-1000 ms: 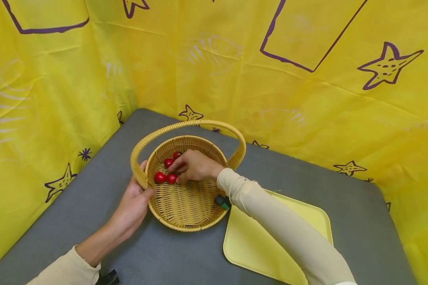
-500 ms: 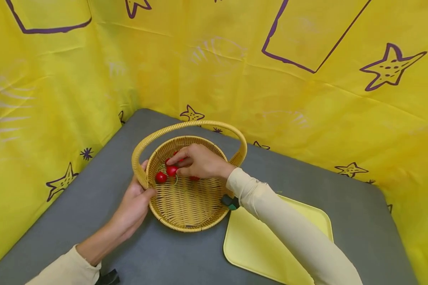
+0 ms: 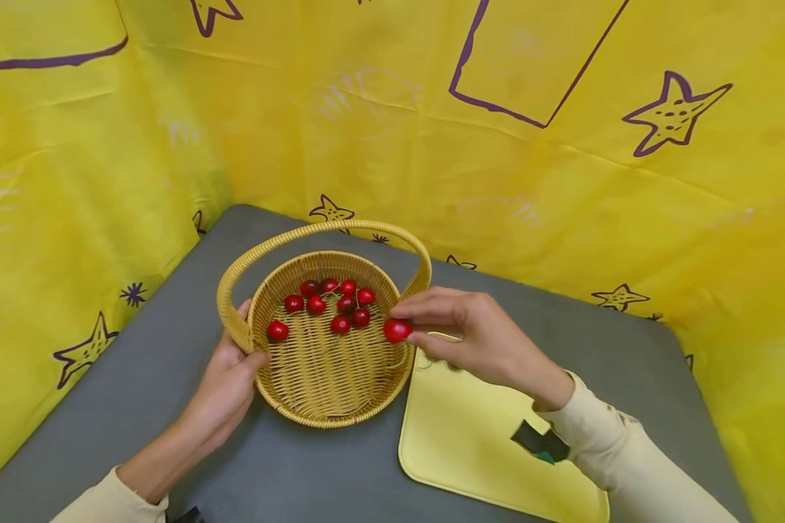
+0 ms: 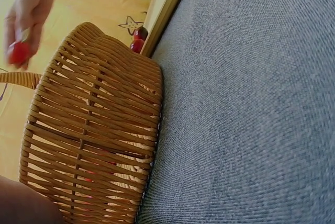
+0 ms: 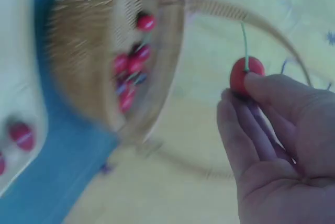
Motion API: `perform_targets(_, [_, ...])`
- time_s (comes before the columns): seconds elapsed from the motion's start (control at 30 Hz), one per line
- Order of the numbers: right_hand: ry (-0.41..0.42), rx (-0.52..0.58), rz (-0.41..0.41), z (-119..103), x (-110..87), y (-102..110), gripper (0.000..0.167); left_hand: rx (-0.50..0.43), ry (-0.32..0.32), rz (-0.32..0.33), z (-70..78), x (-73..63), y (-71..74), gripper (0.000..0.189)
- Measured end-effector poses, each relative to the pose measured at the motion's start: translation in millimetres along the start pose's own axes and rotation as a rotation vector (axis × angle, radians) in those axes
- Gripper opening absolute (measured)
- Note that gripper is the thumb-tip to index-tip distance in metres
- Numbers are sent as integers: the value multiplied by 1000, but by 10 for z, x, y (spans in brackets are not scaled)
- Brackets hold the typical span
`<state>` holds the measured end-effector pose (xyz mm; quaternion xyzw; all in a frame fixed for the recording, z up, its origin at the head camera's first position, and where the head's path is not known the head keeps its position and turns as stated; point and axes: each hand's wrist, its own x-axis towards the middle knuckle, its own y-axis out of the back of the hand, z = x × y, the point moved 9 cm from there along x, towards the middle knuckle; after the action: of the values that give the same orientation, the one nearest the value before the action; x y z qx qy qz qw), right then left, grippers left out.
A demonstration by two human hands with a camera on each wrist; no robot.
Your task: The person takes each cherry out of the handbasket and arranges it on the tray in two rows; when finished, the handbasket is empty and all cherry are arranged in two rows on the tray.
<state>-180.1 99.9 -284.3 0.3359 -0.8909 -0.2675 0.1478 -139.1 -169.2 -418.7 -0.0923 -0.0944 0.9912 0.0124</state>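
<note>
My right hand (image 3: 490,341) pinches a red cherry (image 3: 397,331) between thumb and fingertips, over the right rim of a round wicker basket (image 3: 330,381). In the right wrist view a green stem rises from this held cherry (image 5: 239,81). My left hand (image 3: 219,396) grips the basket's left side, thumb over the rim beside the foot of the handle (image 3: 327,228). Several more cherries (image 3: 316,304) lie on the basket floor, mostly toward the back, with one apart at the left. The left hand's fingers are mostly hidden behind the basket wall.
A pale yellow tray (image 3: 471,436) lies right of the basket on a grey surface (image 3: 301,472). Cherries (image 5: 22,136) rest on it in the right wrist view; the right hand covers them in the head view. Yellow cloth (image 3: 392,145) with purple drawings hangs behind.
My right hand has moved from inside the basket to its right rim and now pinches a cherry. The cherries it covered are visible. The left hand keeps its grip.
</note>
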Motion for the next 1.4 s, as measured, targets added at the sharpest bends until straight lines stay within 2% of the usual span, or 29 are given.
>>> perform_targets(0.17, [-126,34,201,489,-482,392,39,0,-15,11,24,-5,38,89])
perform_targets(0.23, [-176,23,254,695,-660,490,40,-1,-19,14,29,-10,50,89])
perform_targets(0.33, [-237,6,296,950,-887,560,39,-7,-23,16,31,-16,60,89])
perform_targets(0.5, [-271,12,335,1222,-1131,568,39,-12,-41,12,39,-14,68,91])
perform_targets(0.87, [-356,116,360,1653,-1335,450,38,-17,-35,7,15,-1,66,91])
perform_targets(1.2, [-415,142,373,1888,-1471,380,38,-6,-33,-1,26,4,2,90])
perform_targets(1.4, [-414,107,383,1939,-1517,359,39,0,-20,-2,19,-4,-12,90])
